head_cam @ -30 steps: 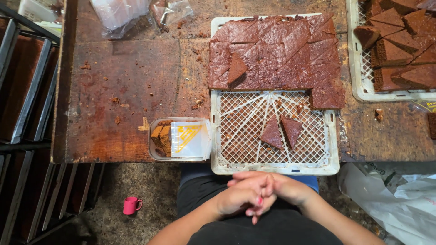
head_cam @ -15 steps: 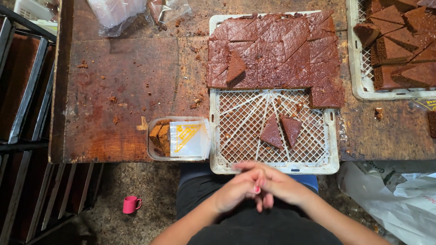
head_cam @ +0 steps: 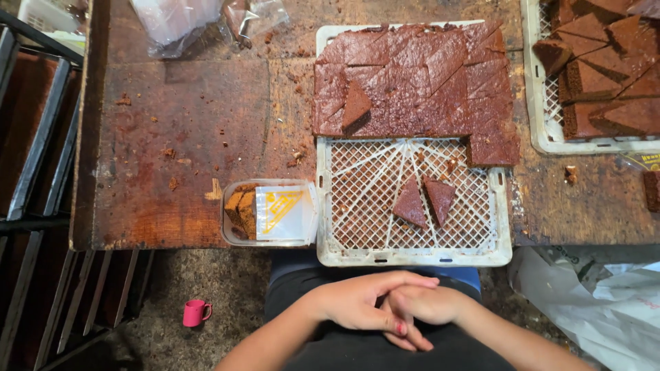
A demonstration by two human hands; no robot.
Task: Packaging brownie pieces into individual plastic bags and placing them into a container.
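Two loose triangular cake pieces (head_cam: 425,200) lay side by side on the bare lattice in the lower centre of the frame, nearest the hands. They sat in a white plastic crate (head_cam: 330,206) whose upper half was packed w/ a scored brown cake slab (head_cam: 412,79); one cut triangle (head_cam: 356,104) rested on top of the slab at its left. Judging by that, roughly the lower half of the crate had been emptied and the upper half, plus a strip down the right side, was left to go.

The left hand (head_cam: 357,302) lay over the right hand (head_cam: 430,306) at bottom centre, fingers laced loosely in the lap, holding nothing, well short of the crate's near rim.

Just left of the crate, touching it, stood a clear tub (head_cam: 268,213) w/ cake pieces and a white-and-yellow label inside. A second crate (head_cam: 540,103), upper right, was stacked w/ cut pieces.

Room: the wooden tabletop (head_cam: 179,124) left of the crate was crumbed and open. The crate's near edge overhung the table's front edge slightly. Plastic bags (head_cam: 172,24) sat upper left; a pink mug (head_cam: 195,312) stood on the floor, lower left.
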